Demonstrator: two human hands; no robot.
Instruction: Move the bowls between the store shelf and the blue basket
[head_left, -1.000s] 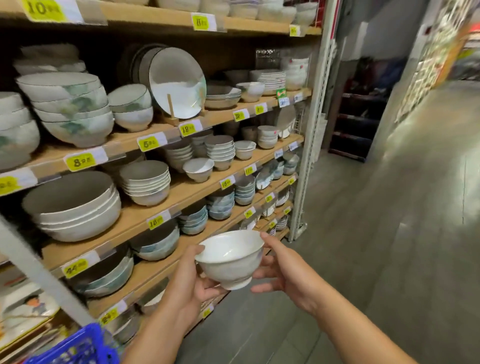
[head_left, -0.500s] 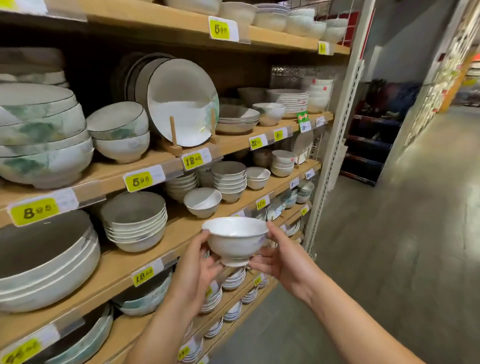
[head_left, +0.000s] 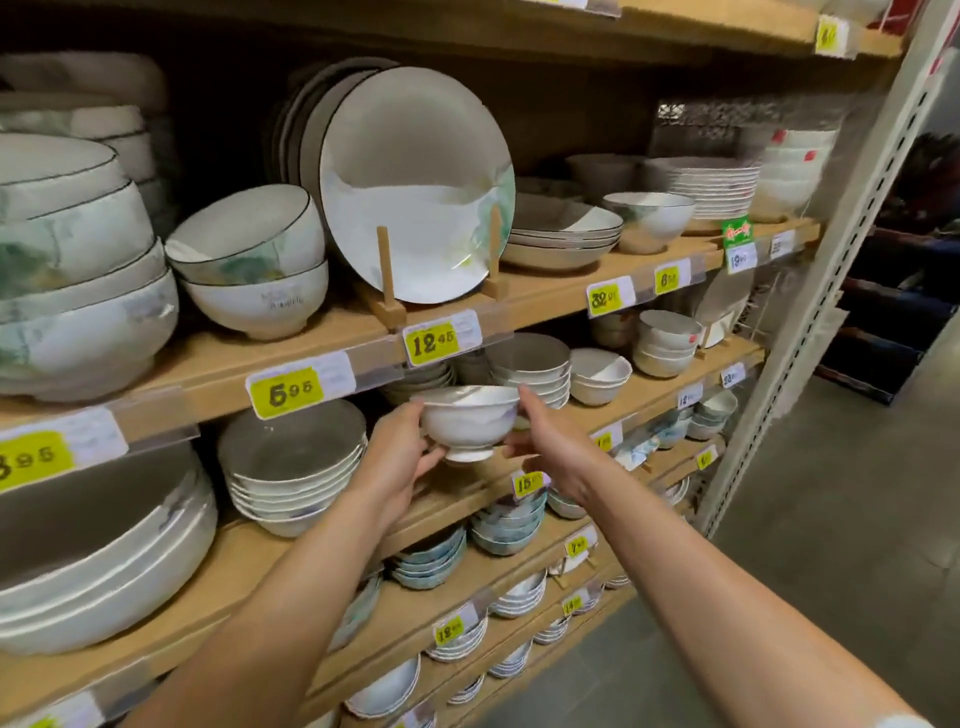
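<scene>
The left hand (head_left: 395, 462) and right hand (head_left: 553, 447) cup the small white footed ceramic bowl (head_left: 470, 423), fingers (head_left: 432, 460) curled round its walls, in the air just before the middle wooden shelf (head_left: 249, 551). It probably goes between the wide grey-lined bowl stack (head_left: 293, 467) and the smaller bowl stack (head_left: 535, 364). Keep it level, clear the labelled upper shelf edge (head_left: 218, 376), and land the foot back from the lip.
</scene>
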